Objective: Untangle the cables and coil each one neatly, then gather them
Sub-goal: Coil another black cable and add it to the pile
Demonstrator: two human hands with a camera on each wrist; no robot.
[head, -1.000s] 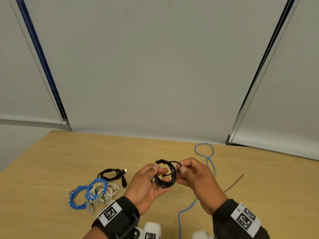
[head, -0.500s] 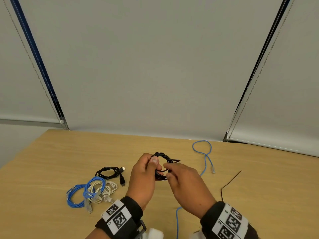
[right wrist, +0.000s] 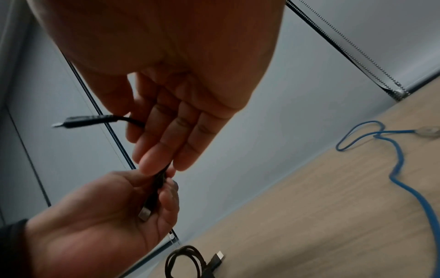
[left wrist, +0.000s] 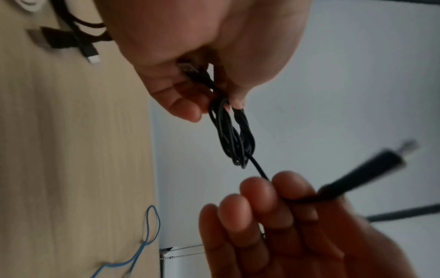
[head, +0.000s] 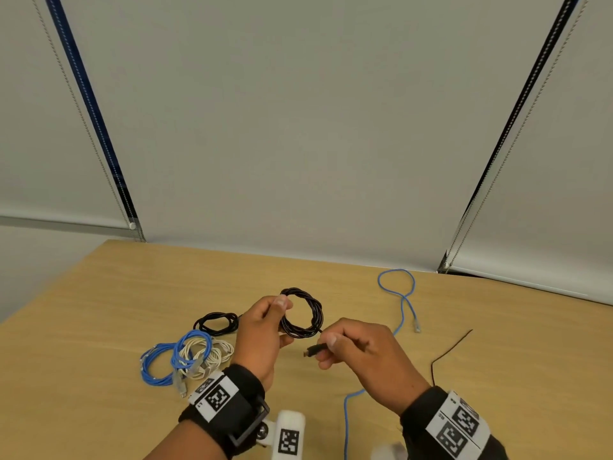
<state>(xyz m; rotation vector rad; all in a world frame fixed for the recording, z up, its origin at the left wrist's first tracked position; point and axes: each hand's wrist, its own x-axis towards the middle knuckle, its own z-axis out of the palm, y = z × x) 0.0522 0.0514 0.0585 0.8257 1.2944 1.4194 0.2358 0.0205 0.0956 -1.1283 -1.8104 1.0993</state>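
A black cable (head: 303,313) is wound into a small coil and held above the table. My left hand (head: 281,303) pinches the coil's top left between thumb and fingers; the left wrist view shows the coil (left wrist: 234,135) hanging from those fingers, with one plug tucked in the palm. My right hand (head: 329,347) sits just right of the coil and pinches the cable's free end, whose plug (head: 311,352) points left. In the right wrist view that plug (right wrist: 88,120) sticks out past my right hand's fingers (right wrist: 164,143).
On the wooden table (head: 99,310) to the left lie a coiled black cable (head: 217,322), a blue coil (head: 162,363) and a white coil (head: 209,355). A loose blue cable (head: 403,300) runs from the far right toward me. A thin black wire (head: 447,351) lies at right.
My right hand has drawn the cable's plug end out of the coil, down and to the right. The hands have moved apart; the left still holds the coil.
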